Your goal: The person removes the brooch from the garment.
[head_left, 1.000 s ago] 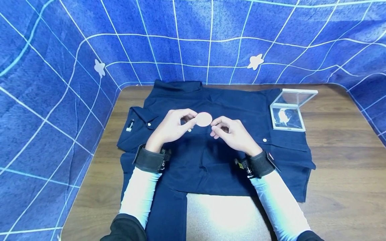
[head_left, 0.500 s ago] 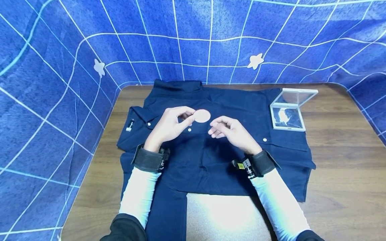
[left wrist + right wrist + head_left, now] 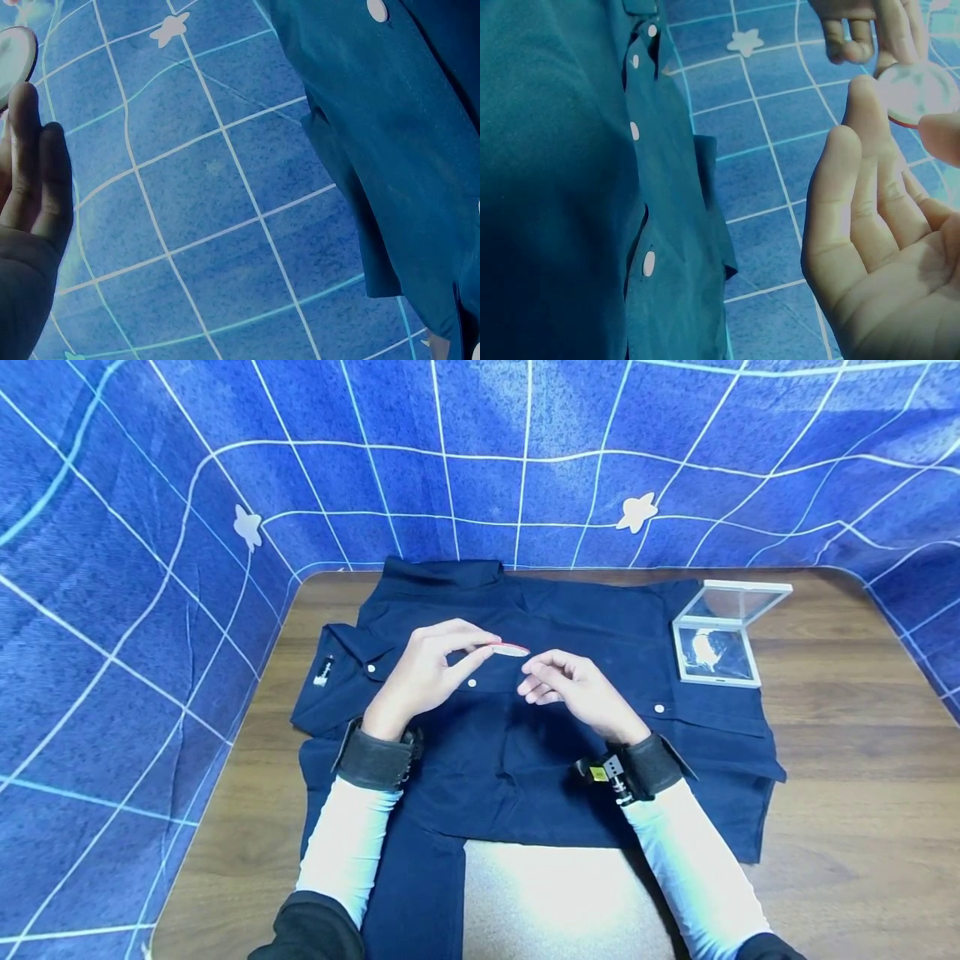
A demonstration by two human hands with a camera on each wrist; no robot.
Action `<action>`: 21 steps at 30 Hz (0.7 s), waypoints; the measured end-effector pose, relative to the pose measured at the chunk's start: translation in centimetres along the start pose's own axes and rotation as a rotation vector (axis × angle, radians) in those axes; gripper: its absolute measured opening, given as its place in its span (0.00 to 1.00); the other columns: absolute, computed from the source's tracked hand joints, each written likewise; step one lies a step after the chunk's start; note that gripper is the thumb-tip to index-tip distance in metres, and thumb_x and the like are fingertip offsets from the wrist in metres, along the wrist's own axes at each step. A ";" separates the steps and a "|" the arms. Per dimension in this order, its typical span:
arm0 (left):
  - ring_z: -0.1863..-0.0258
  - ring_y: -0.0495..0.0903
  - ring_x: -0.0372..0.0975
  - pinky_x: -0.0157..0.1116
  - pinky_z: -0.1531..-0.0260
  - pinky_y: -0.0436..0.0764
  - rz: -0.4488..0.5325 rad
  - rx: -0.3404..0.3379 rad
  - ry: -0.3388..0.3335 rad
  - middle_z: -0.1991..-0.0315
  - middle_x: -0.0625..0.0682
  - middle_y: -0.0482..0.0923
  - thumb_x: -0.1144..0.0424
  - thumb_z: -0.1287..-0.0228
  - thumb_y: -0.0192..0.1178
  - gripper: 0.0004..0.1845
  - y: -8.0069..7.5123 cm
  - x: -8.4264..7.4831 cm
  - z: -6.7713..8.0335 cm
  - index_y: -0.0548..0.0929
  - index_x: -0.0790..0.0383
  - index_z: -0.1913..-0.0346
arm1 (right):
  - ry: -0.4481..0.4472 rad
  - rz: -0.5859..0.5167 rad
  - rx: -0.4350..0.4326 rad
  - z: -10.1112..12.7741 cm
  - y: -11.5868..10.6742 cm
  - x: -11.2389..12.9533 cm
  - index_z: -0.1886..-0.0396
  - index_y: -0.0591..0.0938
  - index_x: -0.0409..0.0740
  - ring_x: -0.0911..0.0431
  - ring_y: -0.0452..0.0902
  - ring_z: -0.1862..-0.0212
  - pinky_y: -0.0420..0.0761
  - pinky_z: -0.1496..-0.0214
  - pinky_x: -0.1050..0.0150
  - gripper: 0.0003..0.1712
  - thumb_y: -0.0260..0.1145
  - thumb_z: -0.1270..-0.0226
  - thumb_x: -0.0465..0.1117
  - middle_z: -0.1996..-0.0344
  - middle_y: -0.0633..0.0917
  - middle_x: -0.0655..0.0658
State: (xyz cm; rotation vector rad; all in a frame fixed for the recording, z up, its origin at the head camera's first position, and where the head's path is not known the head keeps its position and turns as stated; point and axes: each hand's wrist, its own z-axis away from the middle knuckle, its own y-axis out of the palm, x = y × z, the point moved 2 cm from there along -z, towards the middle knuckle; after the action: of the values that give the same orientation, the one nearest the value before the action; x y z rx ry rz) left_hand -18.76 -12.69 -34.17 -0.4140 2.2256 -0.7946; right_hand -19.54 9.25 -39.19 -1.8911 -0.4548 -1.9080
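Observation:
Between thumb and fingers my left hand [image 3: 427, 670] pinches a thin round disc [image 3: 512, 651], pale on its face with a red rim. The head view shows it almost edge-on. In the right wrist view the disc [image 3: 922, 96] has a shiny, whitish face. My right hand [image 3: 576, 692] hovers just right of the disc, fingers loosely bent and holding nothing; its thumb stands apart from the fingers in the right wrist view. Both hands are over a dark navy shirt [image 3: 517, 735] with white buttons, spread on the wooden table [image 3: 847, 735].
A white hinged square case [image 3: 716, 652] stands with its lid raised on the shirt's right part. Behind the table hangs a blue grid-patterned cloth [image 3: 450, 435] with pale stars. A light seat-like surface [image 3: 562, 902] lies at the front between the forearms.
My left hand has tilted the disc from face-up to nearly edge-on. My right fingertips, close at the disc's edge a second ago, are slightly away from it.

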 end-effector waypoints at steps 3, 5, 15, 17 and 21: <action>0.60 0.84 0.43 0.37 0.61 0.82 -0.005 -0.018 0.077 0.59 0.56 0.86 0.69 0.39 0.67 0.10 0.2 -0.2 -0.1 0.89 0.63 0.55 | -0.002 -0.024 0.002 0.0 0.0 0.0 0.47 0.76 0.31 0.57 0.85 0.63 0.84 0.50 0.57 0.17 0.51 0.21 0.41 0.67 0.86 0.51; 0.62 0.84 0.43 0.35 0.64 0.82 -0.022 -0.019 0.111 0.59 0.56 0.86 0.70 0.41 0.68 0.11 0.3 -0.2 -0.1 0.89 0.63 0.55 | -0.005 -0.056 0.007 0.0 -0.1 0.0 0.48 0.76 0.32 0.57 0.85 0.63 0.84 0.51 0.60 0.17 0.50 0.21 0.42 0.68 0.87 0.52; 0.64 0.79 0.43 0.38 0.63 0.77 -0.160 0.022 0.208 0.57 0.54 0.84 0.67 0.39 0.67 0.12 0.7 -0.7 0.3 0.89 0.57 0.53 | -0.005 -0.197 0.021 0.0 -0.3 -0.1 0.51 0.78 0.41 0.61 0.84 0.65 0.83 0.55 0.66 0.21 0.47 0.20 0.52 0.70 0.88 0.54; 0.65 0.79 0.43 0.39 0.62 0.77 -0.200 0.033 0.208 0.57 0.53 0.84 0.66 0.39 0.67 0.12 0.9 -0.8 0.3 0.89 0.55 0.52 | -0.005 -0.204 0.014 0.0 -0.3 0.0 0.52 0.78 0.42 0.62 0.83 0.66 0.83 0.56 0.67 0.20 0.47 0.20 0.51 0.70 0.87 0.54; 0.66 0.77 0.42 0.39 0.62 0.76 -0.242 0.052 0.205 0.56 0.52 0.84 0.64 0.39 0.67 0.13 1.1 -0.9 0.3 0.89 0.53 0.51 | 0.001 -0.221 -0.014 0.0 -0.2 0.1 0.55 0.78 0.44 0.63 0.83 0.68 0.83 0.58 0.69 0.14 0.49 0.20 0.47 0.72 0.87 0.54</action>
State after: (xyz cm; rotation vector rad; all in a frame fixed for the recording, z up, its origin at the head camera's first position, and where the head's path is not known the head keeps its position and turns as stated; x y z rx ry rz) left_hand -17.95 -11.49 -34.59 -0.6092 2.3658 -1.0615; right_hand -19.63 9.46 -39.04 -1.9168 -0.6766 -2.0538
